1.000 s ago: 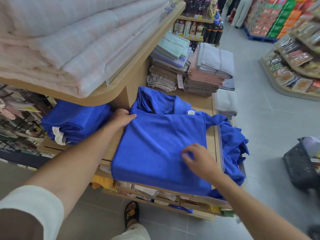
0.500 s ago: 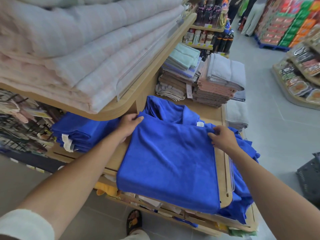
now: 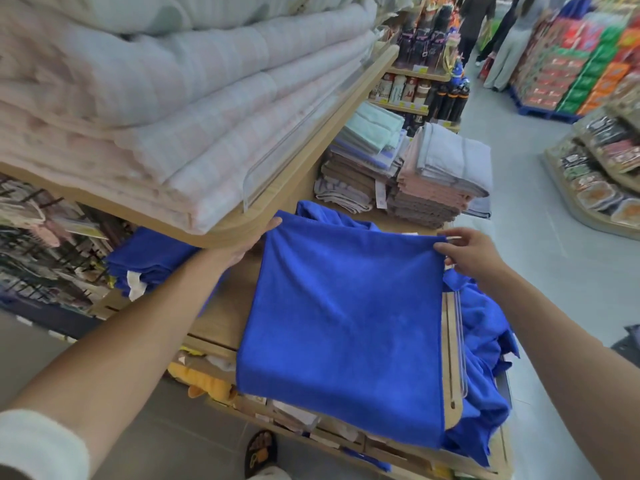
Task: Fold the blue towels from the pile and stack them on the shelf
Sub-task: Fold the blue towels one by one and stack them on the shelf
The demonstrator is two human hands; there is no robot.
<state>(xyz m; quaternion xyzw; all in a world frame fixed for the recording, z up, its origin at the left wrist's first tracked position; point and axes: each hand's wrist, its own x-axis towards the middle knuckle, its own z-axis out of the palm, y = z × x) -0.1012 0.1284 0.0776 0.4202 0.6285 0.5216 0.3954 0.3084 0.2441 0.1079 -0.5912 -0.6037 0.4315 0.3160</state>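
A half-folded blue towel (image 3: pixel 346 317) lies flat on the wooden shelf (image 3: pixel 221 317), its near edge hanging over the front. My left hand (image 3: pixel 251 244) grips its far left corner, just under the upper shelf's edge. My right hand (image 3: pixel 465 252) pinches its far right corner. A pile of loose blue towels (image 3: pixel 485 362) spills over the shelf's right end behind a clear guard. A stack of folded blue towels (image 3: pixel 149 261) sits further left on the same shelf.
An upper shelf (image 3: pixel 311 164) loaded with pale blankets overhangs the work area. Stacks of brown, pink and grey towels (image 3: pixel 429 188) stand at the back. The aisle floor (image 3: pixel 540 271) lies to the right, with people far off. My sandalled foot (image 3: pixel 259 452) is below.
My right hand went from the towel's middle up to its far right corner and took hold of it. My left hand slid further along the far left corner. The camera has moved closer.
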